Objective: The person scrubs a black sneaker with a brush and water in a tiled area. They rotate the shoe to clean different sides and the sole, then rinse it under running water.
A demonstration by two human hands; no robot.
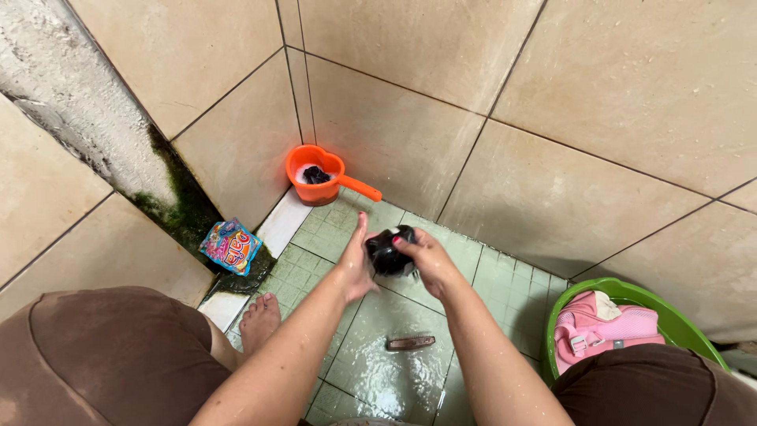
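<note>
Over the wet green floor [371,371], her left hand [355,264] and right hand [426,256] clench a soapy dark cloth [389,251], wringing it so the drips fall clear of her knees.

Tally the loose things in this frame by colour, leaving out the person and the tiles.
Orange: 1, the dipper
Green: 1, the basin
Pink: 1, the bag in the basin
Black: 1, the wet cloth in both hands
Multicoloured: 1, the sachet
Brown: 1, the brush
Total: 6
</note>
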